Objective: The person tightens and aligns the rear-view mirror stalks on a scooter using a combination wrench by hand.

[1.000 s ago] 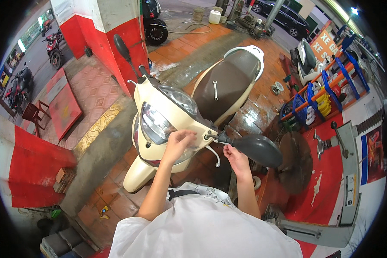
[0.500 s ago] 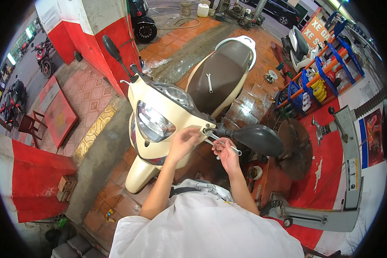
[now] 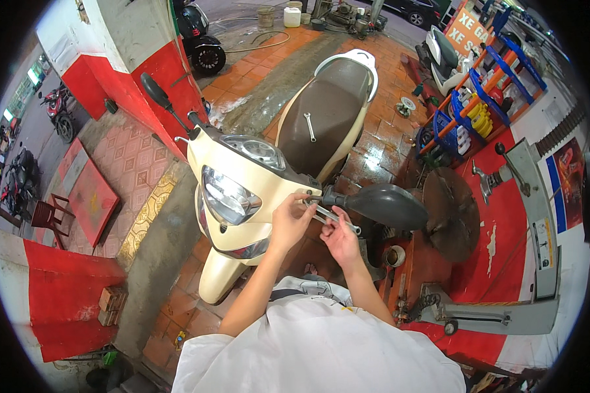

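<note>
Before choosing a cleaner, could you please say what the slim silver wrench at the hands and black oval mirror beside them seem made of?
Slim silver wrench: probably polished steel, given its metallic glint. Black oval mirror: housing likely satin plastic, judging by its soft sheen.

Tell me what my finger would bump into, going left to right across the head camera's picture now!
Brown chair, brick stack, one scooter mirror, headlight, the person's left hand, right hand, other scooter mirror, round brown disc, wall poster.
</note>
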Demonstrator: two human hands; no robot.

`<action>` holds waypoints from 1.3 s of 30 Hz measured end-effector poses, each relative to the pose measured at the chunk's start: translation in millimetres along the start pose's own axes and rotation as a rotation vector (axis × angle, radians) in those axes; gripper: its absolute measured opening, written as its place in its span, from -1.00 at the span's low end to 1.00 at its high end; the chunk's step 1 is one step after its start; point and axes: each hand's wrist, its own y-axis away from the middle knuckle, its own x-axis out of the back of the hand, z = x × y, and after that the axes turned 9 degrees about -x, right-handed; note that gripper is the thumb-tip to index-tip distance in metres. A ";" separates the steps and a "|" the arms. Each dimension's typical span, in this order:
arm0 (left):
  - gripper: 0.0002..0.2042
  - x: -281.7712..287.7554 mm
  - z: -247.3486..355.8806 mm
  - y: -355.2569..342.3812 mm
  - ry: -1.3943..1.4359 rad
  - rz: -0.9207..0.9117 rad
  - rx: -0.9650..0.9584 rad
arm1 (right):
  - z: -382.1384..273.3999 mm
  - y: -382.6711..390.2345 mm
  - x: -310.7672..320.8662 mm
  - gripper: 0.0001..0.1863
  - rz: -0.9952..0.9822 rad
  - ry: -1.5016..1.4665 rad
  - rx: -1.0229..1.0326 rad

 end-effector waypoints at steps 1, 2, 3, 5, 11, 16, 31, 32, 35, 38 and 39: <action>-0.74 -2.2 -1.7 -0.2 0.008 -0.001 -0.008 | -4.3 -1.0 15.9 -0.69 -0.027 -0.019 0.027; -0.74 -3.9 -6.8 -0.9 0.018 0.004 -0.017 | -9.5 -1.3 22.3 -0.70 -0.061 0.003 -0.004; -0.73 -5.3 -11.9 -2.1 0.027 0.009 -0.026 | -13.1 -1.5 28.3 -0.71 -0.096 0.026 -0.035; -0.73 -2.3 -19.9 -4.6 0.128 0.002 -0.017 | -15.3 -5.5 19.8 -0.68 -0.151 0.031 -0.070; -0.72 3.2 -24.5 -4.9 0.244 -0.006 0.077 | -22.4 24.3 22.9 -0.50 -0.290 -0.049 -0.083; -0.75 10.6 -20.5 -6.6 0.163 -0.070 0.066 | -42.2 42.8 15.1 -0.56 -0.025 0.422 -0.163; -0.63 -41.3 109.4 -52.7 -0.504 -0.661 -0.454 | -20.2 -21.5 -26.7 -0.68 0.514 -0.428 0.399; -0.67 -42.9 108.6 -52.2 -0.475 -0.642 -0.421 | -22.8 -20.3 -34.1 -0.62 0.497 -0.460 0.392; -0.76 -50.8 97.2 -50.9 -0.407 -0.573 -0.372 | -25.5 -18.8 -36.7 -0.51 0.418 -0.642 0.384; -0.82 -55.3 78.1 -51.2 -0.408 -0.507 -0.417 | -20.2 -8.1 -23.8 -0.49 0.164 -0.757 0.337; -0.83 -53.1 72.6 -53.6 -0.427 -0.516 -0.430 | -18.4 -8.2 -21.4 -0.49 0.154 -0.790 0.370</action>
